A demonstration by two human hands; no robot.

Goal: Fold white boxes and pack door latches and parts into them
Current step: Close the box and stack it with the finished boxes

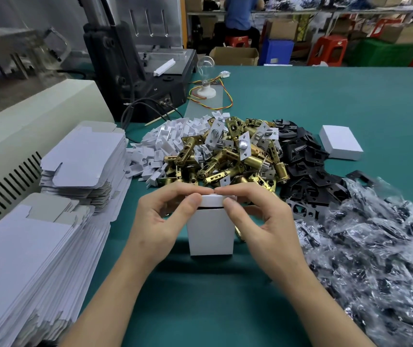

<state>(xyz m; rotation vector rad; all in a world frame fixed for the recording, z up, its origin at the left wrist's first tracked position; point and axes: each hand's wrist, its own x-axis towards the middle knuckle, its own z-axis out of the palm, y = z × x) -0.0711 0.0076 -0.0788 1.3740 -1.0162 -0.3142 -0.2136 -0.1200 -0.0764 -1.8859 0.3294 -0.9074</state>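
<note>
— Left side?
— The left hand [159, 217] curls round the box [210, 232] top, thumb pressing its front edge.
— Right?
— The right hand [265, 221] pinches it likewise. The box is white and stands upright on the table [200, 301], just before the latches [225, 159].

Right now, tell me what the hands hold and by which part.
A white box, standing upright: left hand and right hand both pinch its top flap.

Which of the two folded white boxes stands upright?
The near box between the left hand and right hand; the far box lies flat at the right.
</note>
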